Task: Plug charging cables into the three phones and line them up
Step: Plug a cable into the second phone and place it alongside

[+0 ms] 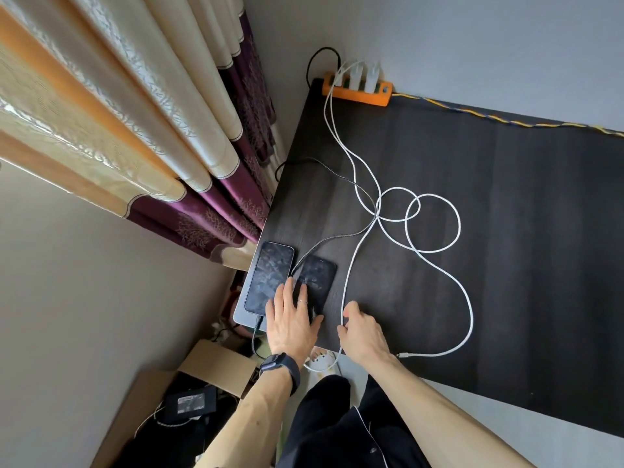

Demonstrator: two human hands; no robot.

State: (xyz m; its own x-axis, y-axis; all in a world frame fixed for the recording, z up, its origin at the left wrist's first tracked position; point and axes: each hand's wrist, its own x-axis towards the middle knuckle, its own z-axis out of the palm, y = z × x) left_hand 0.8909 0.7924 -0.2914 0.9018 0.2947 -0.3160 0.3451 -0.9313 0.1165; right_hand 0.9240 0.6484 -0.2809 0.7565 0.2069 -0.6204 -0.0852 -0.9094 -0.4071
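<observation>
While two phones lie side by side at the near left corner of the dark table (506,265), the step in hand is judged to be the plugging of the second one. The left phone (270,275) sits close to the table's left edge, and a dark cable (258,327) is seen at its near end, hanging off the table there; it appears already plugged. The second phone (319,278) is pressed flat under the left hand (292,319), fingers spread and laid open on the glass, nothing being clasped. A braided grey cable (337,239) is laid across the gap between the two phones; where it ends cannot be told. The right hand (361,332) is closed in a pinch on a white cable (347,282) just beside the second phone's near right corner; its plug is hidden by the fingers. A second white cable (439,354) rests with its free plug on the table, near the right wrist.

No third phone is visible. The next move is judged to call for the pinched plug to be guided into the port at the phone's near end while the phone is held steady. Little margin is left at the left and near edges, so any sliding is better directed rightward, where wide bare surface is available past the cable loops. The orange power strip (358,92) stands well apart at the far edge.
</observation>
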